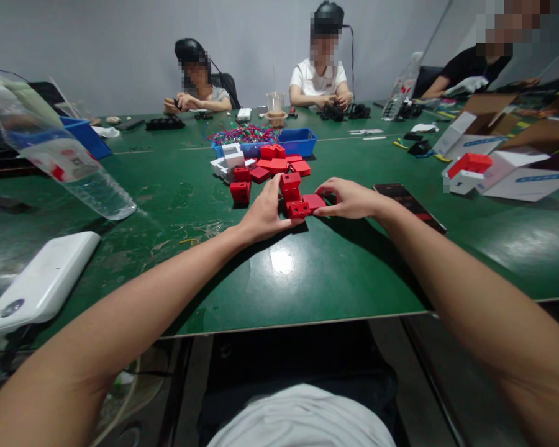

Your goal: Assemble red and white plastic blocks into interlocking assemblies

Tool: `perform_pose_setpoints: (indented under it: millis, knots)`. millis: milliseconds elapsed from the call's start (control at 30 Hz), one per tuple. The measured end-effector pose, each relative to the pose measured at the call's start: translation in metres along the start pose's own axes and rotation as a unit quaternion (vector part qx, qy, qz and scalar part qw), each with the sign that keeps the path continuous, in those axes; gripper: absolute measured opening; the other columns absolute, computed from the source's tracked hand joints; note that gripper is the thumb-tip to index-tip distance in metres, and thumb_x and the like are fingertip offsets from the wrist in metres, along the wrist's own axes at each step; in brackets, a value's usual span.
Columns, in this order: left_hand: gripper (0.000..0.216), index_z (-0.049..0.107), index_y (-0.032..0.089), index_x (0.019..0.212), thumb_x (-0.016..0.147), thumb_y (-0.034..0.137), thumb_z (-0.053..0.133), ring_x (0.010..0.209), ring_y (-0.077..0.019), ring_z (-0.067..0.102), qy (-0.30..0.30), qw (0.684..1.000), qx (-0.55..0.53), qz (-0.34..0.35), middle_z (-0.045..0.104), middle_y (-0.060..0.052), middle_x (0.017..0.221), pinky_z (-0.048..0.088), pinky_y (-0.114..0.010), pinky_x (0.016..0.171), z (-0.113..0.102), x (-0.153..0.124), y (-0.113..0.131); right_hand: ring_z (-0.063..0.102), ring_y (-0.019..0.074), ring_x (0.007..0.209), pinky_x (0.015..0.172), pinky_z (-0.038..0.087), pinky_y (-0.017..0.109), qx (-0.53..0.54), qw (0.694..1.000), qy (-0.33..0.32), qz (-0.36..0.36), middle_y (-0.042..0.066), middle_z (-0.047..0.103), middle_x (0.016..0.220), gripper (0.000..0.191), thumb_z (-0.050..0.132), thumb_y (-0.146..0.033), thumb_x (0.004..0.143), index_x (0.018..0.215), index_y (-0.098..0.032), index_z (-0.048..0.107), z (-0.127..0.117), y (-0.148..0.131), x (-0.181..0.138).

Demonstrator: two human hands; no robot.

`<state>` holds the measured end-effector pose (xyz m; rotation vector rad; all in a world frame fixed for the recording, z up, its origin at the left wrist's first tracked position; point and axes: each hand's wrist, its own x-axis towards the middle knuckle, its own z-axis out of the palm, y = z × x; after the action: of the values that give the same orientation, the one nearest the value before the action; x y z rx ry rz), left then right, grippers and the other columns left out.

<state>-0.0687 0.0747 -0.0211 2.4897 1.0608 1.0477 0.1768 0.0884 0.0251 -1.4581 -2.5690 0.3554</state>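
Observation:
My left hand (263,214) is closed round the side of a red L-shaped plastic block (292,195) with small holes, just above the table (279,292). From the other side, my right hand (347,197) pinches a flat red piece (315,202) between thumb and fingers. The flat piece meets the block's right side; whether the two are joined I cannot tell. Just beyond my hands lies a pile of loose red blocks (272,166), with white blocks (233,156) at its left. One red block (240,193) stands close to my left hand.
Behind the pile is a blue tray (302,144) of coloured wires. A dark phone (410,205) lies by my right forearm. A tilted water bottle (81,164) and white power bank (41,279) are left; open cardboard boxes (526,167) are right. Several people sit opposite.

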Motion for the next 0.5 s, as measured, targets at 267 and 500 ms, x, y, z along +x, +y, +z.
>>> perform_pose_setpoints:
  millis: [267,500]
  knots:
    - [0.098,0.029,0.014,0.147,0.069,0.042,0.082,0.143,-0.0383,0.039,0.005,1.000,-0.005,0.003,0.041,-0.023,0.149,0.034,-0.058,0.118,0.000,0.000,0.001,0.062,0.0257,0.087,0.077,0.047,0.035,0.012,0.994,0.108,0.033,0.013,0.068,0.101,0.039,0.076,-0.041,0.074,0.101,-0.014,0.068,0.013,-0.003,0.004]
    - [0.100,0.027,0.012,0.147,0.069,0.042,0.081,0.142,-0.0384,0.040,0.001,1.000,-0.001,-0.003,0.040,-0.026,0.150,0.035,-0.057,0.119,0.000,0.000,0.001,0.063,0.0213,0.083,0.075,0.047,0.033,0.125,0.983,0.130,0.034,0.009,0.070,0.095,0.034,0.076,-0.033,0.076,0.101,-0.015,0.062,0.022,-0.012,0.005]
